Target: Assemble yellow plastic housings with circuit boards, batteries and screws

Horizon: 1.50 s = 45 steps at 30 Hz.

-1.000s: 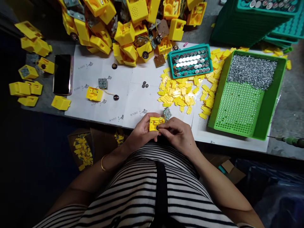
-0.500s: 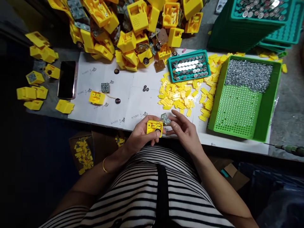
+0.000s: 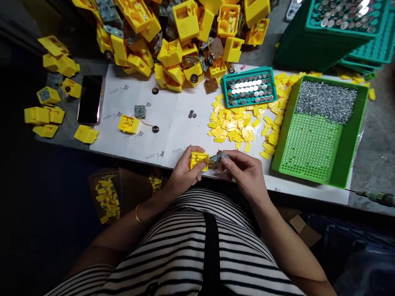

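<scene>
My left hand [image 3: 186, 170] is closed round a small yellow plastic housing [image 3: 195, 156], its hollow side facing up and the thumb pressed inside. Between thumb and fingers, my right hand [image 3: 245, 172] pinches a grey block [image 3: 218, 156], now tilted. Thin wires run from the block to the housing. Both hands are over the table's front edge. Farther left on the white paper lies another yellow housing [image 3: 128, 124], with a grey block [image 3: 140, 112] and a round black speaker [image 3: 155, 129] wired to it.
Behind stands a heap of yellow housings [image 3: 186, 24]. A teal tray of button cells [image 3: 227, 100], loose yellow tabs [image 3: 230, 127] and a green basket of small metal parts [image 3: 277, 158] are on the right. At left lies a phone [image 3: 89, 100]; a screwdriver [image 3: 376, 197] points in at far right.
My right hand, whose fingers were spread beside the grey block, has closed on it and tilted it. The left thumb still presses into the housing. The whole view has shifted slightly.
</scene>
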Tool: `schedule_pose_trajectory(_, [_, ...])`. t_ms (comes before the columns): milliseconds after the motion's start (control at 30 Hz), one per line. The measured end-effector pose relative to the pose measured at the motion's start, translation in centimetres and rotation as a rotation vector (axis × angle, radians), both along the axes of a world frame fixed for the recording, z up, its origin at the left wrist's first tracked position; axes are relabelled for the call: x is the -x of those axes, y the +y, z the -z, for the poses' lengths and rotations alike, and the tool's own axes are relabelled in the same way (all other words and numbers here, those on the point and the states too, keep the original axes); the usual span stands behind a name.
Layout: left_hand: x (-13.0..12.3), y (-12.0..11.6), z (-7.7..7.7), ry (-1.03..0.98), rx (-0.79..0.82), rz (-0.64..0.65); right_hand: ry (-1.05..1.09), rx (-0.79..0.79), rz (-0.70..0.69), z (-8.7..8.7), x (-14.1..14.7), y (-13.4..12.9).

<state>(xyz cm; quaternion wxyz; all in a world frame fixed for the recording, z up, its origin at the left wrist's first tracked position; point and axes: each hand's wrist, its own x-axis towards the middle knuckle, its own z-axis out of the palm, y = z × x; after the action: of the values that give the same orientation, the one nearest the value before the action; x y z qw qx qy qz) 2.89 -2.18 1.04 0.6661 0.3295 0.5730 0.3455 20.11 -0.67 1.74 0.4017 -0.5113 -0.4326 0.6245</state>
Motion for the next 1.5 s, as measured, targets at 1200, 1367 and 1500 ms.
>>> schedule_pose_trajectory(1200, [0.1,-0.7,-2.9,-0.406,0.27,-0.071,-0.767,-0.682,-0.481,-3.6,-0.5,-3.3])
schedule_pose_trajectory(1367, [0.0,-0.8,-3.0,-0.38,0.273,-0.076,-0.774,-0.697,-0.543,-4.1,-0.5,-3.5])
schedule_pose_trajectory(1500, [0.2,-1.1,-2.7,-0.358,0.186,-0.007,-0.761,-0.703,-0.534,-4.1,-0.4,-3.5])
